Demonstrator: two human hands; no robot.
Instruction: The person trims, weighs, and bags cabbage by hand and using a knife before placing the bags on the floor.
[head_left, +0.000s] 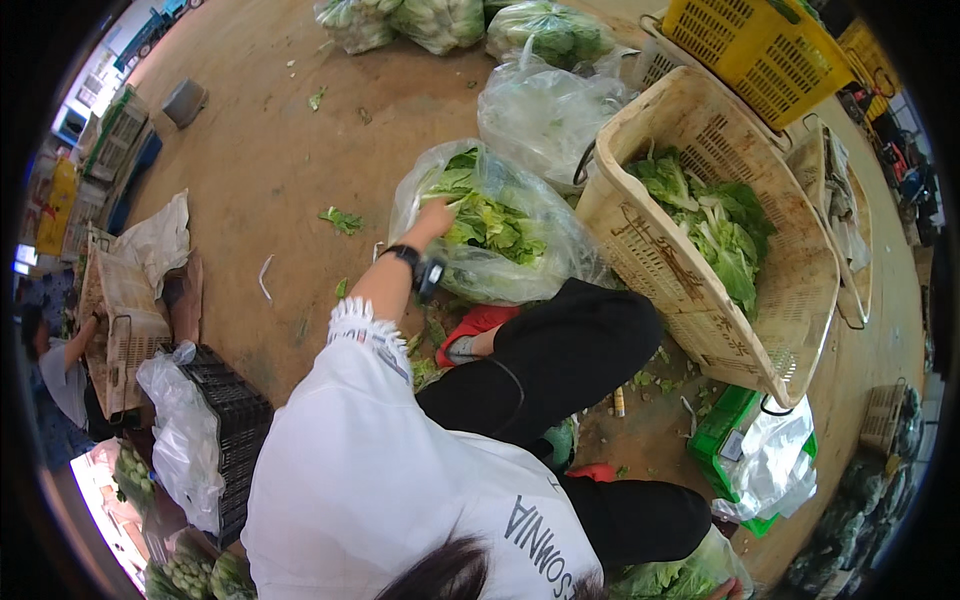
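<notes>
My left hand (436, 217), with a dark watch at the wrist, reaches over the near side of an open clear plastic bag (517, 281) and touches the leafy lettuce (495, 225) inside. Its fingertips are partly lost among the leaves, so its grip is unclear. At the bottom right edge, part of my right hand (726, 589) shows against another clear bag of green leaves (667, 579); most of that hand is cut off or hidden. A tall, stained cream plastic crate (637, 240), tilted, holds more lettuce (727, 240) to the right of the open bag.
Filled clear bags (551, 112) lie beyond the open bag. A yellow crate (750, 56) stands at the top right, and a green crate (724, 442) with plastic film at the right. A black crate (244, 442) stands left. Leaf scraps litter the floor. Another person (64, 375) works far left.
</notes>
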